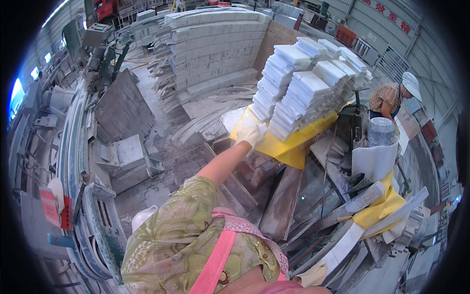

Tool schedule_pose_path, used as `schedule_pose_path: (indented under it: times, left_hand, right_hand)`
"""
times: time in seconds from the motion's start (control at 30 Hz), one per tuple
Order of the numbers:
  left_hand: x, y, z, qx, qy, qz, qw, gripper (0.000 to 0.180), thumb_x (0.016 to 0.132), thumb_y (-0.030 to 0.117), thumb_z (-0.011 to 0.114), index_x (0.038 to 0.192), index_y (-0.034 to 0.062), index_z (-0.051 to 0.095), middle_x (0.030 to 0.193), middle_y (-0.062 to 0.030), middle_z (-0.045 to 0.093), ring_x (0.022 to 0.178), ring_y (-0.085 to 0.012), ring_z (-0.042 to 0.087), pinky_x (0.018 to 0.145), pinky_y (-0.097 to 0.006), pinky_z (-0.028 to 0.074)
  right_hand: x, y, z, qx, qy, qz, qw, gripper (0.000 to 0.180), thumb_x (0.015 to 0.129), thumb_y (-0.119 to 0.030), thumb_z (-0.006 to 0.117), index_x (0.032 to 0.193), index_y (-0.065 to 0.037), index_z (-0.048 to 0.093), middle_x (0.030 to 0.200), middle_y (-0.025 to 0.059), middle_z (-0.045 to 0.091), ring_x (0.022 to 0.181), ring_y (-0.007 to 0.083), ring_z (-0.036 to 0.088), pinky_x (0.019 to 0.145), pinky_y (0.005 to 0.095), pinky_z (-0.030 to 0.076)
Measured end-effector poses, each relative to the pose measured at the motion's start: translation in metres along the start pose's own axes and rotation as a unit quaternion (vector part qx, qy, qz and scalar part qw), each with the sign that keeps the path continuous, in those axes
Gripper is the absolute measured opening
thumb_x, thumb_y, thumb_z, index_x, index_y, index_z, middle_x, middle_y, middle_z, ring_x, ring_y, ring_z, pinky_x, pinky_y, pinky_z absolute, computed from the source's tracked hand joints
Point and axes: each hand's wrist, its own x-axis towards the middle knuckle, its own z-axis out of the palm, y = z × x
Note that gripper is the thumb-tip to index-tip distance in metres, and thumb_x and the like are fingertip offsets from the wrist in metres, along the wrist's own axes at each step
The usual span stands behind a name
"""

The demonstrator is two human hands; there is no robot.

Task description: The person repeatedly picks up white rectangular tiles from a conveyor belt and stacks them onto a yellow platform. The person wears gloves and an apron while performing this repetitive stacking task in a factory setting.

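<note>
The person's left hand (250,131), in a white work glove, reaches up and forward on a long, nearly straight arm to the lower left corner of a stack of white stone tiles (298,93). The tiles lie flat in several leaning columns on a yellow sheet (289,147) spread over the surface below them. The glove rests against the near left column, at the edge where tiles meet sheet. The fingers look curled onto that edge, but the pictures do not show whether they clasp a tile or only press on it.

From the grip, the stack lies straight ahead and to the right, rising away from the person. Each tile's long axis runs away from the hand toward the far right, so the short ends face the glove.

The right hand (313,274), also gloved in a pale colour, hangs low at the bottom edge, well apart from the stack; whether it is clenched cannot be told. The left hand is plainly the nearer one.

Behind the stack stand long grey stone slabs (210,44), and a co-worker in a white hat (410,84) bends at the far right.
</note>
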Motion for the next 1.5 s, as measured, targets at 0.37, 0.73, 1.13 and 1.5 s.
schedule_pose_path:
  times: [0.37,0.73,1.13,1.5]
  left_hand:
    - [-0.003,0.000,-0.006,-0.009,-0.032,-0.007,0.999,0.057,0.098,0.053,0.044,0.108,0.0069,0.076,0.105,-0.0216,0.075,0.102,-0.0408,0.071,0.089,-0.050,0.052]
    - [-0.015,0.008,-0.023,-0.017,-0.039,-0.017,0.999,0.054,0.098,0.050,0.046,0.108,0.0056,0.075,0.105,-0.0214,0.075,0.100,-0.0413,0.071,0.087,-0.050,0.052]
    - [0.073,-0.080,0.073,0.151,0.012,0.247,0.957,0.047,0.093,0.044,0.063,0.118,0.0040,0.067,0.092,-0.0176,0.071,0.081,-0.0313,0.069,0.070,-0.045,0.055]
    - [-0.019,0.001,-0.033,-0.220,-0.164,-0.022,0.961,0.055,0.087,0.038,0.065,0.126,0.0006,0.060,0.116,-0.0185,0.063,0.103,-0.0298,0.062,0.084,-0.042,0.049]
  right_hand:
    - [0.000,0.010,0.010,-0.057,-0.012,0.025,0.998,0.048,0.104,-0.037,0.040,0.089,-0.002,0.070,0.088,0.0237,0.070,0.078,0.0469,0.064,0.069,0.0534,0.048]
    - [-0.011,0.017,0.011,-0.057,-0.011,0.021,0.998,0.050,0.103,-0.041,0.041,0.090,-0.002,0.070,0.088,0.0253,0.069,0.078,0.0474,0.064,0.068,0.0538,0.048]
    - [-0.020,0.026,0.018,-0.060,-0.008,0.044,0.997,0.046,0.103,-0.044,0.049,0.089,-0.007,0.072,0.090,0.0184,0.073,0.077,0.0411,0.069,0.067,0.0527,0.054]
    - [-0.023,0.013,0.012,-0.062,0.056,0.024,0.996,0.030,0.100,-0.029,0.052,0.098,-0.007,0.072,0.100,0.0099,0.070,0.098,0.0303,0.066,0.086,0.0440,0.054]
